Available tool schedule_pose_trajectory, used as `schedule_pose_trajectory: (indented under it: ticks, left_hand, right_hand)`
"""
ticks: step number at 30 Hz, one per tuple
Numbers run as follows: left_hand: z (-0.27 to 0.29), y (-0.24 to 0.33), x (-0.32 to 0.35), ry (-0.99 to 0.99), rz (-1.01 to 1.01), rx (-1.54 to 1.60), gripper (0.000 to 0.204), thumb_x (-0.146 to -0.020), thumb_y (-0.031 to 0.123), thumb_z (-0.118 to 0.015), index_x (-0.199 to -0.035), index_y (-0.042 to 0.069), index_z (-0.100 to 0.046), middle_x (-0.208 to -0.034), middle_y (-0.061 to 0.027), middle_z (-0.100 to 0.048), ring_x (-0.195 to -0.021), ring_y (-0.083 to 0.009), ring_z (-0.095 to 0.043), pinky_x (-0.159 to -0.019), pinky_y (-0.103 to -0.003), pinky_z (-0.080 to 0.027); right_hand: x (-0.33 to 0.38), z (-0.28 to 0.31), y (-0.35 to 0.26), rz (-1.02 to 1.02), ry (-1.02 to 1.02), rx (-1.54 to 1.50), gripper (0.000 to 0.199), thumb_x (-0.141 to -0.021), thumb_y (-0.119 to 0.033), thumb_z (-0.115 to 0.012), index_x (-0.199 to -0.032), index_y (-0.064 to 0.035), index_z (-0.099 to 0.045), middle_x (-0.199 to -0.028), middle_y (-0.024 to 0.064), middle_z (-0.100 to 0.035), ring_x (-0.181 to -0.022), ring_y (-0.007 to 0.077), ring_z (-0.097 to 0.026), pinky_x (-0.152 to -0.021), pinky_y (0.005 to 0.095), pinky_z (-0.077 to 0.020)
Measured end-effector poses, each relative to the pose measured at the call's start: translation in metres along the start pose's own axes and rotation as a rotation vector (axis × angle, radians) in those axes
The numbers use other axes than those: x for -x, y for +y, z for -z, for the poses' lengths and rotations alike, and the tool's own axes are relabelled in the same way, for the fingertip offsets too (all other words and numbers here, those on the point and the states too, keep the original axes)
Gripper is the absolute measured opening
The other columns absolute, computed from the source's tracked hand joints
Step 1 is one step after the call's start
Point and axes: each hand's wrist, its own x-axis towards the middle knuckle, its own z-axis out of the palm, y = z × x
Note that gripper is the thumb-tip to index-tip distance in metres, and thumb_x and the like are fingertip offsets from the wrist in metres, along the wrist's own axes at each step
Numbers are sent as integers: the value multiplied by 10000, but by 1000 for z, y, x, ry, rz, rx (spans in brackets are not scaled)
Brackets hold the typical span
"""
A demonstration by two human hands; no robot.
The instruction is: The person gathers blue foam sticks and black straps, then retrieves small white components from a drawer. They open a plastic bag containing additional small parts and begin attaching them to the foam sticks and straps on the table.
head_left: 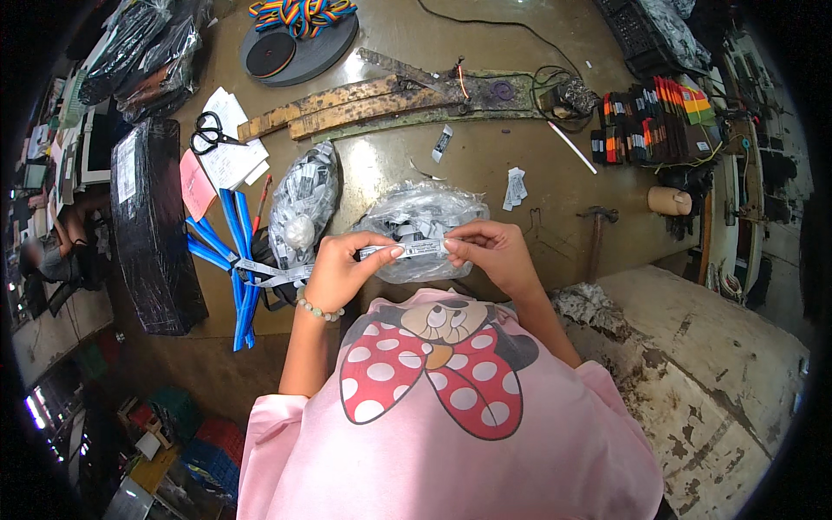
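Pinching a small white label strip [422,249] by its two ends, the left hand [345,264] and the right hand [492,249] face each other just in front of the pink shirt [451,468]. The left hand is narrow, with thumb and forefinger pressed together over the strip's left end, the thumb lying along it. The right hand is just as narrow, its thumb and forefinger meeting on the right end, with the other fingers bent behind. Dark print runs along the strip, which lies nearly level between the two grips. Beneath and beyond it sits a clear plastic bag [442,211] filled with similar labels; whether the strip touches the plastic, I cannot tell. A second filled bag [303,195] stands on the desk [381,160] beyond the left hand. A beaded bracelet [321,310] circles the left wrist. To the left of that wrist, blue straps [245,303] lie crossed by a pale printed band [279,276]. Beyond the right hand, a small pile of labels [515,191] rests on the desk, and a single label [443,144] lies farther off, near a long, stained wooden bar [347,108]. A hammer [596,238] lies to the right of the right hand, well apart from it.
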Motion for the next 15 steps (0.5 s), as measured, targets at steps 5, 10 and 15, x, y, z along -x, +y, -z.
schedule_pose_trajectory:
  ticks: [5, 10, 15]
  left_hand:
    - [0, 0, -8, -21, 46, 23, 191, -770, 156, -694, -853, -16, -676, -796, -116, -674, -714, -130, -622, -661, -253, -478]
    - [-1, -3, -20, -90, 76, 9, 230, -782, 187, -688, -879, -20, -661, -812, -104, -670, -754, -148, -624, -698, -265, -477]
    - [-16, -4, -51, -189, -98, 42, 308, -781, 227, -695, -971, -7, -636, -918, -108, -658, -832, -151, -611, -736, -276, -471]
  right_hand:
    - [-3, 2, 0, -12, 28, 14, 188, -802, -87, -669, -925, 53, -644, -749, 74, -641, -645, 91, -589, -596, 211, -482]
    - [-9, 7, 2, -31, 36, -35, 187, -806, -84, -665, -929, 55, -638, -752, 77, -642, -651, 90, -591, -598, 209, -483]
    - [-21, 15, 6, -60, 49, -66, 194, -808, -96, -665, -921, 59, -633, -754, 77, -639, -651, 88, -590, -598, 206, -484]
